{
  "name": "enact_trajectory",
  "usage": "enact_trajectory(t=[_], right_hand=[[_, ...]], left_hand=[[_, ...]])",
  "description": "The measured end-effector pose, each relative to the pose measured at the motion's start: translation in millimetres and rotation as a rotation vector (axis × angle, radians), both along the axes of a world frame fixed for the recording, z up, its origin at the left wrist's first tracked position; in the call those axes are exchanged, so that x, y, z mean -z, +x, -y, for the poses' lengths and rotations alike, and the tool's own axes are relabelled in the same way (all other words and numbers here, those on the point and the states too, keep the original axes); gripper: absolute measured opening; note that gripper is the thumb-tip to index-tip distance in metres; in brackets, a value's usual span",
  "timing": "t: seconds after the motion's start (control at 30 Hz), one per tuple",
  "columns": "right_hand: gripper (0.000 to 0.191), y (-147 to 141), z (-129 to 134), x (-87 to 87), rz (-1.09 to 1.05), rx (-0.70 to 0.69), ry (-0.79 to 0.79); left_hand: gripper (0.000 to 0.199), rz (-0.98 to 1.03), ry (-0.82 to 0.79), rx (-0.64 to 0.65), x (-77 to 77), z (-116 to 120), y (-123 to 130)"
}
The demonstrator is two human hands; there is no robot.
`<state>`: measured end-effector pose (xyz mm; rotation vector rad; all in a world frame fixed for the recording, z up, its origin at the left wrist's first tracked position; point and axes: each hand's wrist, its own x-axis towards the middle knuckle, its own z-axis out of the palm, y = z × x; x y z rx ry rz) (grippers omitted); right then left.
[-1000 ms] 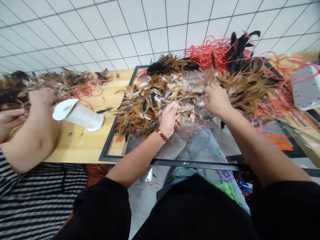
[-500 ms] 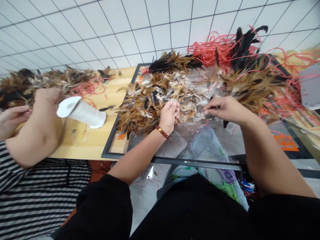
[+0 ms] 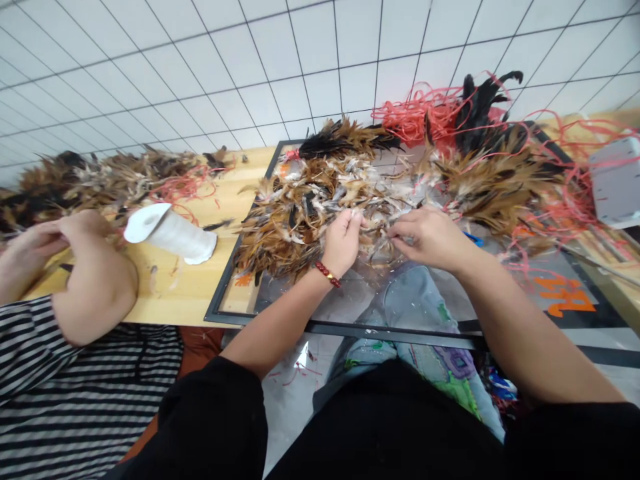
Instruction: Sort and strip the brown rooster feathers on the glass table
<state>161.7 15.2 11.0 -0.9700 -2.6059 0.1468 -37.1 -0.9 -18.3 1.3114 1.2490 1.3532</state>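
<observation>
My left hand, with a red bead bracelet at its wrist, is closed at the near edge of a heap of brown, white and dark feathers. What its fingers hold is too small to make out. My right hand faces it from the right, fingertips pinched together beside the loose feathers. Anything in that pinch is hidden by the fingers. Both hands are over a black-framed glass panel, a small gap apart. Behind the heap lies a dark feather bundle, bound with pink at its left end.
Tangled pink plastic ribbon and more feathers lie at the back right. A white spool sits left of the panel on the wooden table. At far left, a co-worker's hands are near other feathers.
My right hand has moved left, closer to my left hand. A blue item now shows behind my right hand. The co-worker's hands have come together. The view has shifted slightly.
</observation>
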Motion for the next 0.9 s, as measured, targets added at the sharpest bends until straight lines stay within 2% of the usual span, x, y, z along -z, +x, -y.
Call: enact_trajectory(t=[0.07, 0.17, 0.23, 0.3, 0.43, 0.53, 0.73, 0.9], right_hand=[[0.020, -10.6, 6.0, 1.4, 0.078, 0.047, 0.127], [0.019, -20.8, 11.7, 4.1, 0.064, 0.128, 0.182], [0.021, -22.9, 13.1, 5.6, -0.031, 0.166, 0.136], [0.021, -22.6, 12.7, 6.8, -0.199, 0.174, -0.002], [0.022, -20.5, 8.7, 8.4, -0.614, 0.176, -0.426], [0.030, -20.3, 5.5, 8.9, -0.778, 0.166, -0.625], [0.037, -23.4, 5.1, 9.5, -0.834, 0.180, -0.703], [0.041, -29.0, 7.4, 13.0, -0.866, 0.166, -0.774]], left_hand=[[0.026, -0.187, 0.101, 0.013, -1.1, 3.9, 0.8], [0.026, -0.381, 0.156, 0.033, -0.6, 10.1, 4.4], [0.028, -0.457, 0.159, 0.044, 0.8, 13.0, 6.8], [0.030, -0.484, 0.161, 0.054, 2.2, 14.1, 8.4], [0.033, -0.429, 0.176, 0.078, 3.0, 12.4, 9.2], [0.036, -0.326, 0.177, 0.087, 1.6, 10.6, 8.9], [0.035, -0.096, 0.082, 0.078, -0.2, 9.6, 8.9], [0.034, -0.012, 0.029, 0.077, 7.5, 5.9, 10.4]])
